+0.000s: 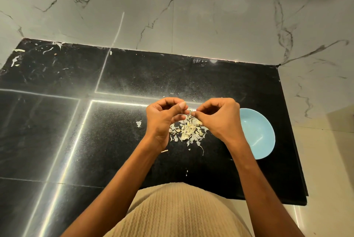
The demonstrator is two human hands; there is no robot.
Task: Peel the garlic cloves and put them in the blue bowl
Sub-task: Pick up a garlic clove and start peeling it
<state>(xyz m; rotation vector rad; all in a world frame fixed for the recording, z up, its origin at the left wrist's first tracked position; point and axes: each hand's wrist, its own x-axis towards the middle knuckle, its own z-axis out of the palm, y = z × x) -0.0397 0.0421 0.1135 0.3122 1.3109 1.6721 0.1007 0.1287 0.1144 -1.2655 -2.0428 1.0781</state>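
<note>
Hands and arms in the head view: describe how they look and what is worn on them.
Both arms are bare from the lower edge of the picture up to the wrists; no sleeves show. The left hand and the right hand are bare too: no gloves, and no rings, watch or bracelets can be seen. Between the arms shows a beige ribbed knit top on the body.

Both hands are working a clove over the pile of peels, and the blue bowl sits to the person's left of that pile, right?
Not quite: the head view shows the blue bowl to the person's right of the pile of peels, beside the right hand. The rest holds: that hand and the left hand pinch a clove above the pile.
</note>
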